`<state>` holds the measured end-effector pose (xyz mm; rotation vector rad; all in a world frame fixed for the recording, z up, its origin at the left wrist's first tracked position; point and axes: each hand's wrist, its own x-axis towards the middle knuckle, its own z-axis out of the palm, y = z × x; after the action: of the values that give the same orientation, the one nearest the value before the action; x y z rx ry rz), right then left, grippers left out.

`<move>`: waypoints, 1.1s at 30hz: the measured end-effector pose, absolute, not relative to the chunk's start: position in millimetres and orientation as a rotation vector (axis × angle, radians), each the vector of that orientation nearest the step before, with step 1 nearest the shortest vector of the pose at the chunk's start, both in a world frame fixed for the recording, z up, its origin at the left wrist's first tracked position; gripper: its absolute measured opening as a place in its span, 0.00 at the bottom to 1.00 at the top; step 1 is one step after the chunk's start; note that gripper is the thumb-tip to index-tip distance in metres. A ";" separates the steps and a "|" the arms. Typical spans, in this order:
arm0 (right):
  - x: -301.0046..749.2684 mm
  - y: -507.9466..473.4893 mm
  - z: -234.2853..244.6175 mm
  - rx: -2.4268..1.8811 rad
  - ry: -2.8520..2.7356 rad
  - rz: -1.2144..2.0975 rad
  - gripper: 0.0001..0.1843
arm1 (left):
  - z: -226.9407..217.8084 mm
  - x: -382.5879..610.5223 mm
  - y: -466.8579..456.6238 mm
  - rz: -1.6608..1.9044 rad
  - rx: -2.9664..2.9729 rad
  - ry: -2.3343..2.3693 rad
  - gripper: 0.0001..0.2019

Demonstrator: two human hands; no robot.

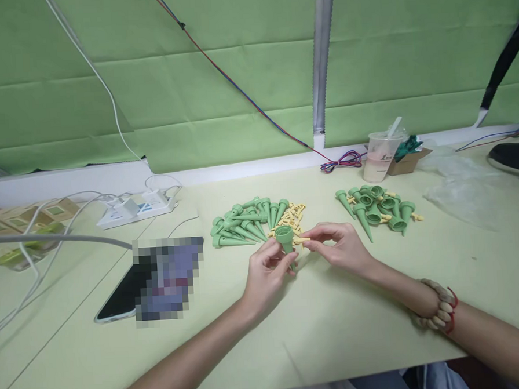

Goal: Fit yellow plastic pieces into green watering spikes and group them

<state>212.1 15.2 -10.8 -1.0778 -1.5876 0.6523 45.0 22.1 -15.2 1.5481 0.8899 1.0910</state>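
Observation:
My left hand (267, 272) is closed round a green cone-shaped spike (285, 238), held upright with its wide open end up. My right hand (338, 245) pinches a small yellow peg (302, 239) right beside the spike's side. Just behind my hands lies a heap of green spikes (243, 224) next to a heap of small yellow pegs (289, 216). Further right sits a second pile of green spikes with yellow pegs fitted (377, 207). A bead bracelet and red cord circle my right wrist.
A phone (125, 294) lies at the left on the pale green table (336, 330), near a white power strip (134, 208) with cables. A plastic drink cup (381, 155), a small cardboard box (408, 160) and clear plastic bags (463, 189) stand at the back right.

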 end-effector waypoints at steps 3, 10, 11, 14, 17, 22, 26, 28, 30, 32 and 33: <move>211.6 15.9 -12.1 -1.098 -1.548 0.758 0.15 | -16.7 43.1 21.2 1.090 1.628 0.907 0.12; 212.1 17.3 -15.2 -1.098 -1.349 1.218 0.23 | -21.7 36.9 25.9 1.142 1.897 0.936 0.11; 212.3 17.3 -16.1 -1.090 -1.308 1.306 0.23 | -21.6 36.0 27.7 1.151 1.946 0.929 0.12; 212.2 17.4 -18.0 -1.064 -1.177 1.539 0.23 | -20.3 34.9 31.4 1.158 2.033 0.898 0.12; 210.9 17.0 -15.4 -1.072 -1.177 1.538 0.22 | -18.8 38.5 30.1 1.160 1.950 0.914 0.13; 210.6 15.4 -8.2 -1.160 -1.513 0.943 0.21 | -17.0 49.2 21.6 1.137 1.594 0.949 0.16; 213.7 14.9 -12.4 -1.145 -1.790 0.442 0.15 | -17.1 52.0 15.7 1.108 1.496 0.946 0.16; 214.3 14.7 -15.7 -1.121 -1.885 0.277 0.14 | -17.7 52.1 13.3 1.090 1.490 0.952 0.15; 213.5 14.1 -17.9 -1.112 -1.956 0.199 0.14 | -18.7 52.0 11.7 1.071 1.486 0.945 0.14; 211.7 12.8 -18.6 -1.137 -1.997 0.209 0.16 | -20.3 51.3 11.4 1.061 1.484 0.937 0.13; 210.6 11.9 -18.6 -1.157 -2.001 0.237 0.18 | -21.3 50.7 11.8 1.063 1.494 0.937 0.13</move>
<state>210.6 11.9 -18.6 -1.1571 -2.0010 0.2373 50.7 11.8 -21.3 1.4941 0.9369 1.0632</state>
